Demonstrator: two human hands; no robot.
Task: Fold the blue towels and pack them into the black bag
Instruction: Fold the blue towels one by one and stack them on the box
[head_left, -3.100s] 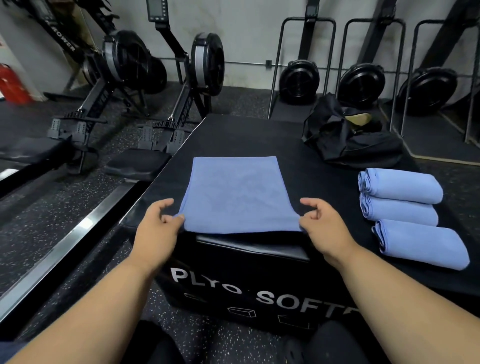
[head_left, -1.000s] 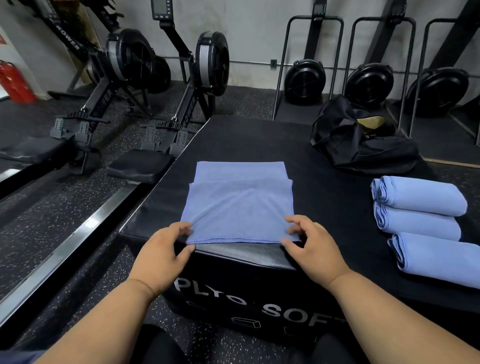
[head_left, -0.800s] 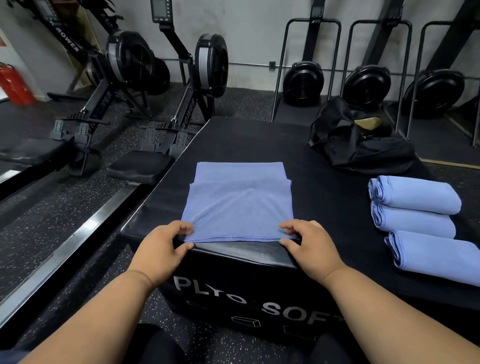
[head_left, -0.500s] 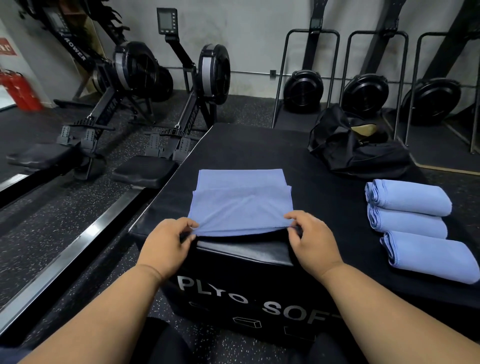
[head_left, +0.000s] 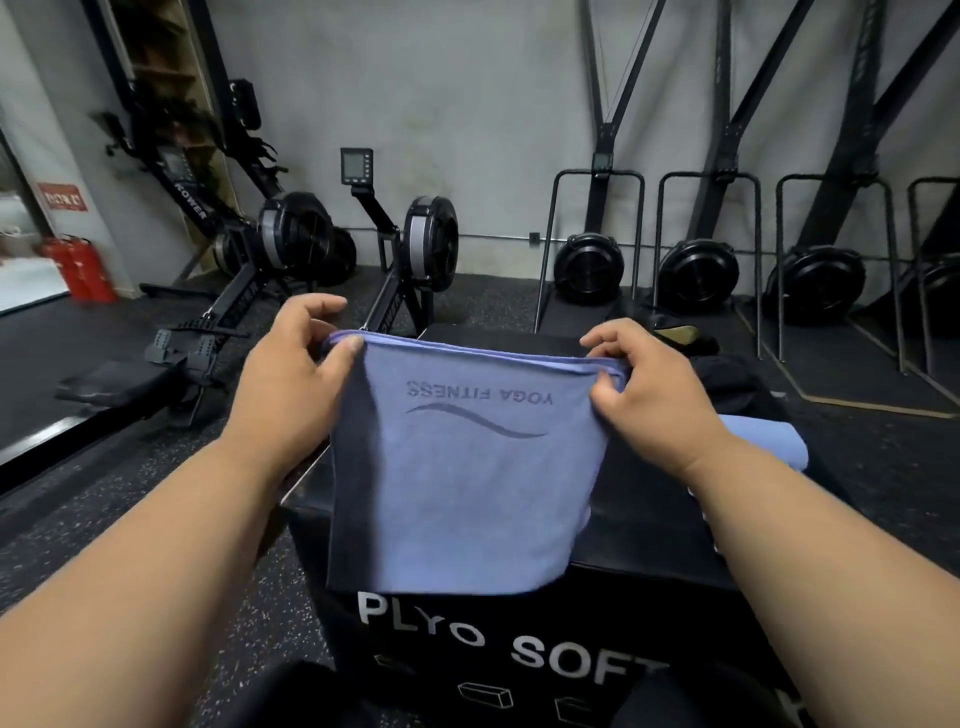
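The padded black box fills the lower middle of the view, its front printed with white letters, and it serves as the folding surface. Behind it stand rowing machines along the grey wall, with red fire extinguishers far left.

The blue towel hangs in the air above the box's near edge, held up by its top hem so that it drops flat and straight; its lower edge falls in front of the box's lettering. A printed logo faces the person and reads upside down. Lifting it this way probably lets the cloth hang square so the next fold lines up.

The black bag sits on the far right of the box, mostly hidden behind the right arm, placed within reach for packing. Just in front of it, part of a folded towel shows beside the right wrist, likely waiting to be packed.

The left hand pinches the towel's top left corner between thumb and curled fingers. The right hand pinches the top right corner the same way, fingers bent over the hem and thumb below. Both grips sit at the corners, which keeps the hem taut between them.
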